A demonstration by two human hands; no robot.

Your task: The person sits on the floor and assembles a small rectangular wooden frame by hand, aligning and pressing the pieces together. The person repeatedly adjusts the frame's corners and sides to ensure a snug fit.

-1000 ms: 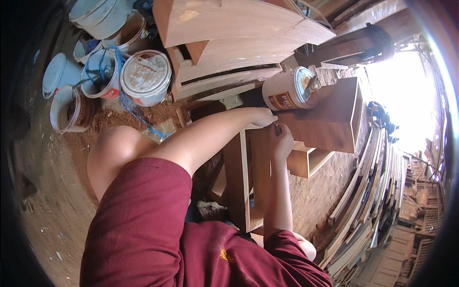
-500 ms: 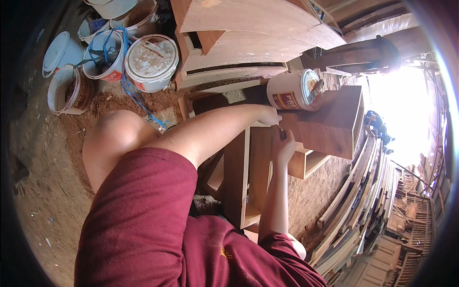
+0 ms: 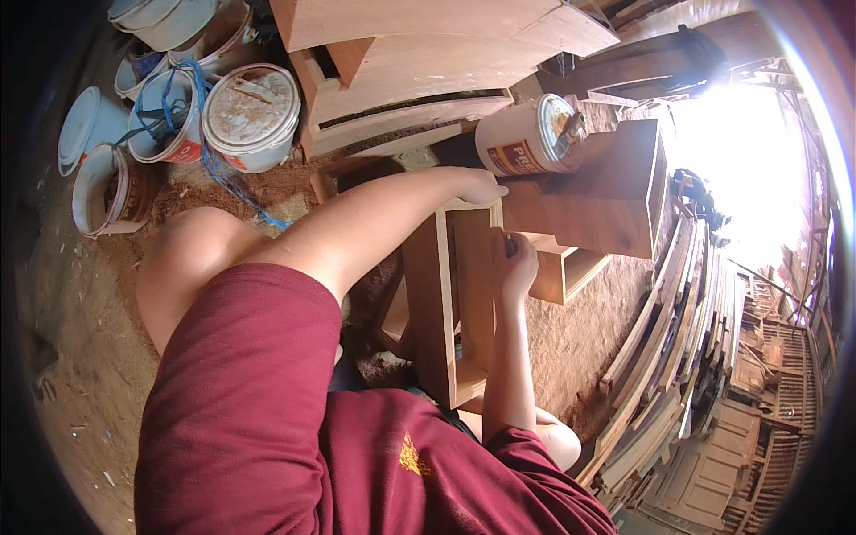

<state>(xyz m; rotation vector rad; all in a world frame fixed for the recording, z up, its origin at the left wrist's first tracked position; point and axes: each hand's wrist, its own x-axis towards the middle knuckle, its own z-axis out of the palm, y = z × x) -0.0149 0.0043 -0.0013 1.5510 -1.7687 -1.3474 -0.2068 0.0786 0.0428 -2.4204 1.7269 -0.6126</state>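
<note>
The wooden box (image 3: pixel 426 312), long, narrow and open-faced, stands in front of the person, between the two forearms, its near end close to the shirt (image 3: pixel 383 464). The left hand (image 3: pixel 480 185) lies over its far end; the fingers bend away out of sight, so I cannot tell whether they are clamped on the edge. The right hand (image 3: pixel 517 266) is at the box's right side board, fingers curled inward around a small dark patch; whether they grip something there cannot be told.

Space around the far end is tight. Just beyond the hands is a bigger brown box (image 3: pixel 588 209), with a white bucket (image 3: pixel 526 138) on it, close to the left hand. A smaller box (image 3: pixel 551 272) sits just beside the right hand, partly behind the bigger one. Further off, a large pale cabinet (image 3: pixel 428 62) closes in the far side. The left forearm crosses in front of the ground between the cabinet and the box.

Off to the left, past the bent knee (image 3: pixel 201 236), a lidded bucket (image 3: pixel 254 116) stands among several open ones, with blue rope (image 3: pixel 223 174) trailing across the dirt. To the right, well apart from the box, long planks (image 3: pixel 646 348) lie piled, with a panelled door (image 3: pixel 709 464) behind them.
</note>
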